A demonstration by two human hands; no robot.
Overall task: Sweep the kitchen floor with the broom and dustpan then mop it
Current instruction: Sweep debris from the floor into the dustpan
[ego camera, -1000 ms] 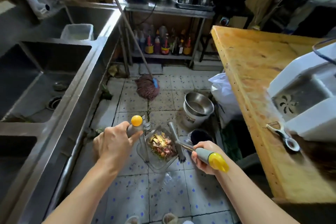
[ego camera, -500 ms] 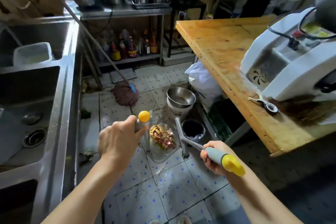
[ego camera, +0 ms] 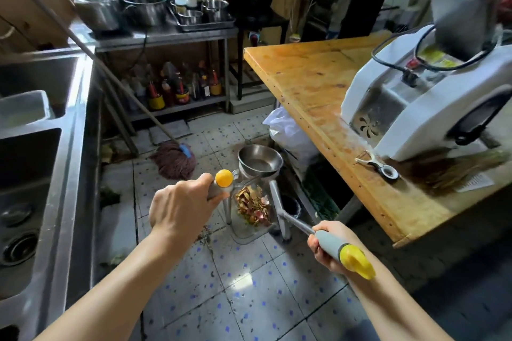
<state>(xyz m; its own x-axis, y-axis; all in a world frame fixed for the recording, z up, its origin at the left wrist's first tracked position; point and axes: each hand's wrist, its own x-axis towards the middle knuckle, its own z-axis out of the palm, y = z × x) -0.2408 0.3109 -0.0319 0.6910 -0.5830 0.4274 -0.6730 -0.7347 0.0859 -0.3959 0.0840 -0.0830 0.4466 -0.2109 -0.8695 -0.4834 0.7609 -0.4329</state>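
While the left hand (ego camera: 180, 209) curled round the dustpan handle (ego camera: 221, 184) to keep the clear dustpan (ego camera: 246, 230) of peelings (ego camera: 253, 207) flat on the floor, the right hand (ego camera: 331, 243) gripped the broom handle (ego camera: 336, 246), its head (ego camera: 279, 207) against the pan's side, mop (ego camera: 174, 159) leaning beyond.

Tiled floor (ego camera: 249, 299) (blue-dotted, sunlit patch); steel sink (ego camera: 41, 174) left, wooden table (ego camera: 318, 83) right, metal shelf (ego camera: 166, 39) behind.
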